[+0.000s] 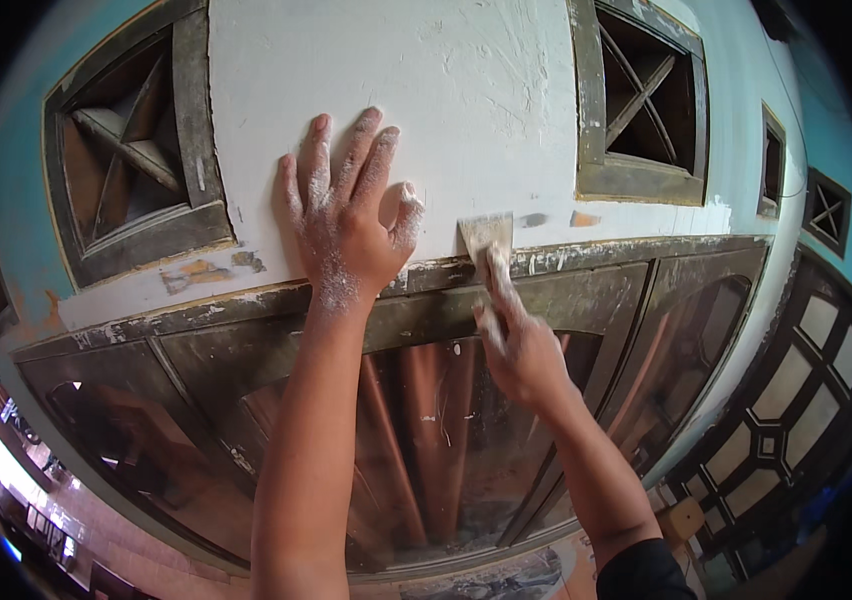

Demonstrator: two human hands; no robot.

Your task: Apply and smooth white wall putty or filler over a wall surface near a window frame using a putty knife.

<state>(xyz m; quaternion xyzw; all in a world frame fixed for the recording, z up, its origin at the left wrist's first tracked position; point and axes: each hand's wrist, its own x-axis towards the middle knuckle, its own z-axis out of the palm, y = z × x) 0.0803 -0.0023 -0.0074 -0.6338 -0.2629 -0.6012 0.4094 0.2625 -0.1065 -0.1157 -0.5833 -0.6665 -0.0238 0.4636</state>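
My left hand (346, 220), dusted white with its fingers spread, lies on the white plastered wall (466, 100). Lower and to the right, my right hand (511, 340) grips a putty knife (476, 232), index finger stretched toward the blade. The blade is against the bottom edge of the white surface, just above a dark wooden rail (576, 257) with flaking white patches. Beneath the rail is a wooden-framed glass panel (426, 450) showing reddish vertical shapes. Patchy bare spots (196, 275) mark the white band.
Dark square vent frames with crossed slats (131, 165) (646, 100) flank the white area. At far right stands a dark door (766, 430) with pale panels, near a small light wooden object (684, 520). Turquoise wall (846, 130) shows at the sides. A tiled floor (136, 540) lies below left.
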